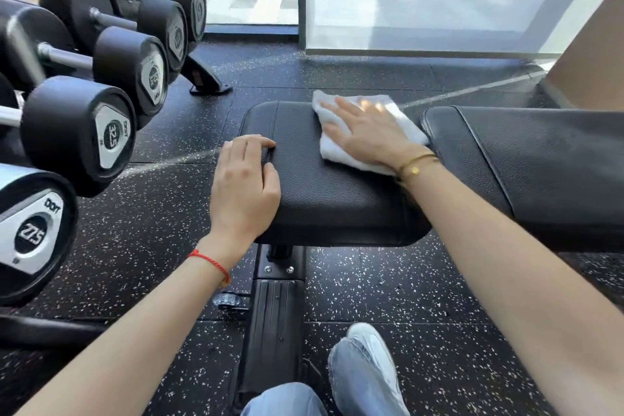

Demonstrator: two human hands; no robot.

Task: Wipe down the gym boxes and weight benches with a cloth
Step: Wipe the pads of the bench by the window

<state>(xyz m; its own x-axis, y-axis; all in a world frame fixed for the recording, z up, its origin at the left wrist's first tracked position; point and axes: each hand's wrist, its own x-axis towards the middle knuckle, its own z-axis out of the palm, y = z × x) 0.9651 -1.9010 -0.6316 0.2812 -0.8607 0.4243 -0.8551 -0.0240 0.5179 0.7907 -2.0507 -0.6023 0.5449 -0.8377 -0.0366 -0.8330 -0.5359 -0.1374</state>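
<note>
In the middle of the frame: one black seat pad (337, 192), soft-looking, with a bumpy leather-like skin and round corners.
At the right edge: one more black pad (540, 162), longer, just beside the seat pad with a thin gap between them.
Cloth: one white cloth (410, 132), soft and folded, lying flat on the far right part of the seat pad.
Right hand (366, 133): fingers spread wide and flat, pressing down on the cloth; two thin gold bracelets on the wrist.
Left hand (244, 184): fingers bent over the left edge of the seat pad, thumb on top, gripping that edge; one red string on the wrist.
Dumbbells (81, 132): six round black ends with silver plates show at the left, on a rack.
Floor (162, 240): black rubber with small white specks.
Bottom of the frame: blue jeans and one white shoe (371, 348).
</note>
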